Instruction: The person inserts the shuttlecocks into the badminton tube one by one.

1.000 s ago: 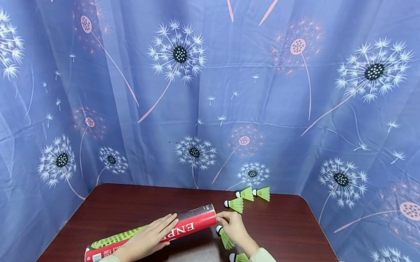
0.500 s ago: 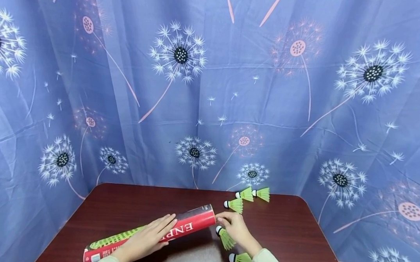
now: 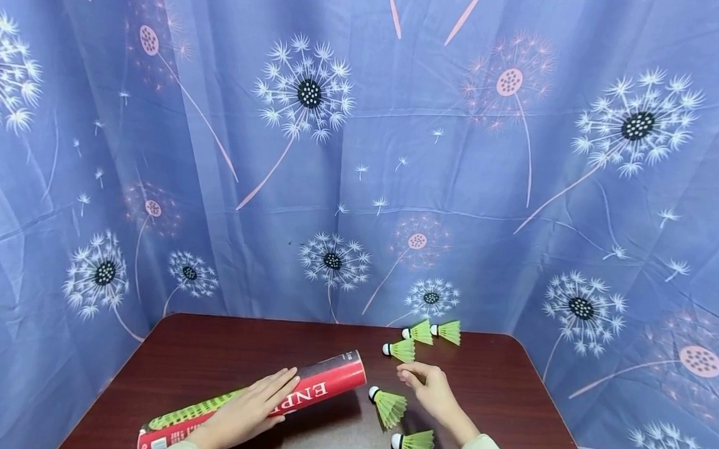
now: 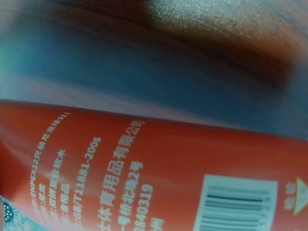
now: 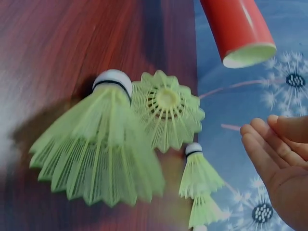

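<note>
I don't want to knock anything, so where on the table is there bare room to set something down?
The table is bare along its right side, between the right hand and the edge, and at back left, between the tube and the curtain. It is crowded right of the tube's mouth, with two near shuttlecocks and three rear ones.

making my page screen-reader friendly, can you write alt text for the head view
A person's left hand rests across a red tube at a reddish-brown table; the right hand, nothing visible in it, hovers off the tube's end, near five yellow-green shuttlecocks. A blue dandelion-print curtain hangs behind.
</note>
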`<state>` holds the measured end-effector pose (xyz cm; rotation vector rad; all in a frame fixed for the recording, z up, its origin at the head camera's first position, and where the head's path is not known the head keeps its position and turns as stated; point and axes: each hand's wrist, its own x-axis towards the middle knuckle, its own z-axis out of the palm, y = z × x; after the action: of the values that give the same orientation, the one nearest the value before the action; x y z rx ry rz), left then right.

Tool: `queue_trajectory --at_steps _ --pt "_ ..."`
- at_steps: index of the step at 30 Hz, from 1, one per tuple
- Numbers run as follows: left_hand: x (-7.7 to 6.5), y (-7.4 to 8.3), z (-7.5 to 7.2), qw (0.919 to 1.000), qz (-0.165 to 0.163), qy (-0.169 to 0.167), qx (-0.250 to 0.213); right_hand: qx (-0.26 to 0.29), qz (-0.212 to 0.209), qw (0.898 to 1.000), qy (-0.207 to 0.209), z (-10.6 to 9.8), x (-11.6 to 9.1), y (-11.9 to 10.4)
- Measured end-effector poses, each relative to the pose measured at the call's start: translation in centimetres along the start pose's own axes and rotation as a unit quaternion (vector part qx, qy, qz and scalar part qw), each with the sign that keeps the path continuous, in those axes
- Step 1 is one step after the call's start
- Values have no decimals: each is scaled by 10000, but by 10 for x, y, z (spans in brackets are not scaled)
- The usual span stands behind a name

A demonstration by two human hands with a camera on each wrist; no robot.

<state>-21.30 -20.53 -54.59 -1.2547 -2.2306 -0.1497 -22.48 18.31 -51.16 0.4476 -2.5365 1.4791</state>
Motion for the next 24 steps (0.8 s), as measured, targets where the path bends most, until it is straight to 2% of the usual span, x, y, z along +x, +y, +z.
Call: queue_trajectory --at_steps 8,14,18,24 --pt "3 -1 -2 10000 -24 -11 24 269 456 9983 264 -21 -19 17" --pt "2 -2 -2 10000 21 12 -30 448 846 9952 218 -34 -39 29" --pt "0 -1 -3 9999 27 44 -90 553 924 9942 -23 -43 -53 36" --pt "0 -1 -4 10000 -9 37 -81 929 1256 9847 -777 -54 -70 47"
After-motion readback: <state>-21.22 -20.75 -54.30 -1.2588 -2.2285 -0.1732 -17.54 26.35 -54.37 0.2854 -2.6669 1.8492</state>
